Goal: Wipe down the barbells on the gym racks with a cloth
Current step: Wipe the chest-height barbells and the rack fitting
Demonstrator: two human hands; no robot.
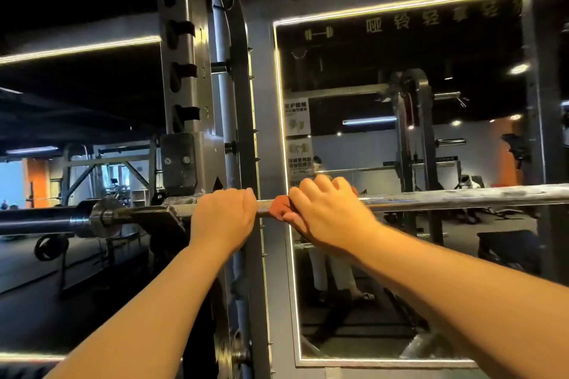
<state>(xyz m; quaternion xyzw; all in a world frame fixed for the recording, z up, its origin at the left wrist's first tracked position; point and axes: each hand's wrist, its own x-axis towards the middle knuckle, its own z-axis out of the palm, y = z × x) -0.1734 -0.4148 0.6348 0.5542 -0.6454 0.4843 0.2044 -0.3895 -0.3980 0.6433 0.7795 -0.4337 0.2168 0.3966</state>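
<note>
Left forearm (138, 317) and right forearm (462, 286) reach up and forward, both hands on the barbell (462, 197).

Left hand (223, 218) is knuckles-up, wrist straight, with its fingers wrapped tight over the knurled shaft, just right of the hook (178, 160) on the rack upright (184, 71) where the bar rests. Right hand (329, 212) comes in at an angle from the right, just beside the left with a short bare stretch of shaft between them. Its fingers curl over the top of the bar and clamp a red-orange cloth (281, 208) against the steel. The cloth bunches out on the thumb side, facing the left hand. The bar runs level off to the right edge, across the mirror (400, 255) behind.
</note>
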